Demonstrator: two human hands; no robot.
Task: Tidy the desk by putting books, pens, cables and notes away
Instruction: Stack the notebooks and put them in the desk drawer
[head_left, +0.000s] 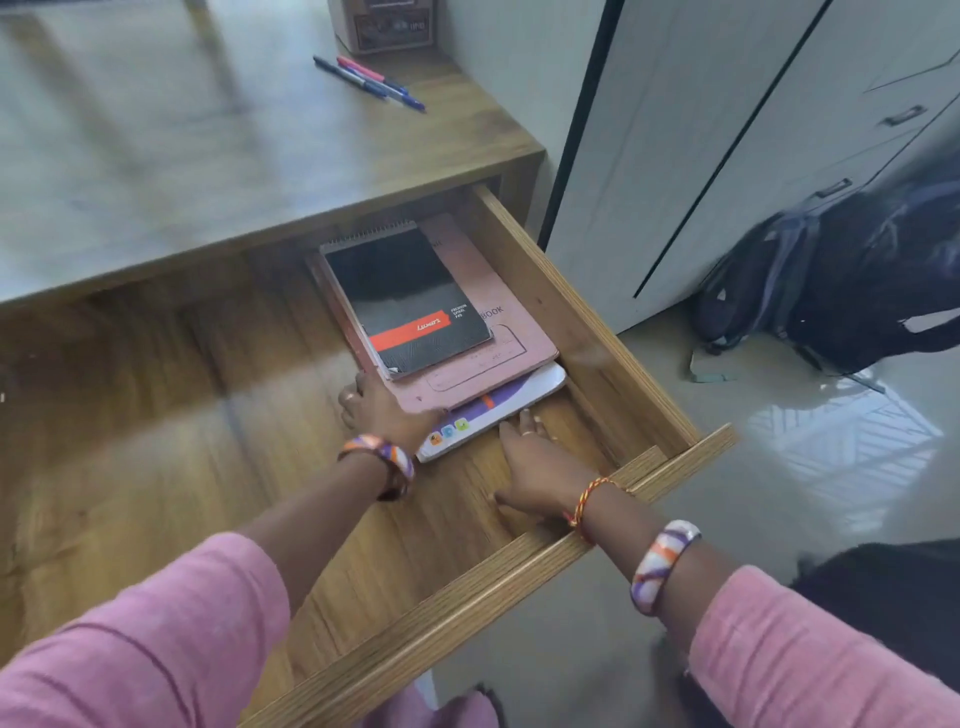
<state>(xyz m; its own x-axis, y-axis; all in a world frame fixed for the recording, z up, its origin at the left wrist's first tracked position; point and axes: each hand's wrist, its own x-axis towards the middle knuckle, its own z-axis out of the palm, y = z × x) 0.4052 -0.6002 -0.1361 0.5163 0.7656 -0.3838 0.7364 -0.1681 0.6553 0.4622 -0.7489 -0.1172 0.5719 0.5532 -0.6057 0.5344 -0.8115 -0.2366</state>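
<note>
The desk drawer (587, 322) stands pulled out toward me, and both my hands are inside it at the near end of a stack of books. My left hand (382, 410) lies on the near left corner of the pink book (488, 358), fingers spread flat and partly tucked under the edge; I cannot tell whether they actually grip it. My right hand (535, 467) rests palm down on the drawer floor, fingers loosely open, the fingertips (524, 418) touching the near edge of the white book (498, 410) at the bottom of the stack, closed on nothing.

The stack sits toward the far right of the drawer, close beside its right wall. On top is a black spiral pad (410, 301) with a red band, then the pink book, then the white one with purple on its cover poking out nearest me.

On the desk top (208, 156), at the far right, several pens (371, 83) lie together, just near a small box (384, 23). A dark backpack (831, 275) sits on the floor to the right, against a pale cabinet (727, 130).
</note>
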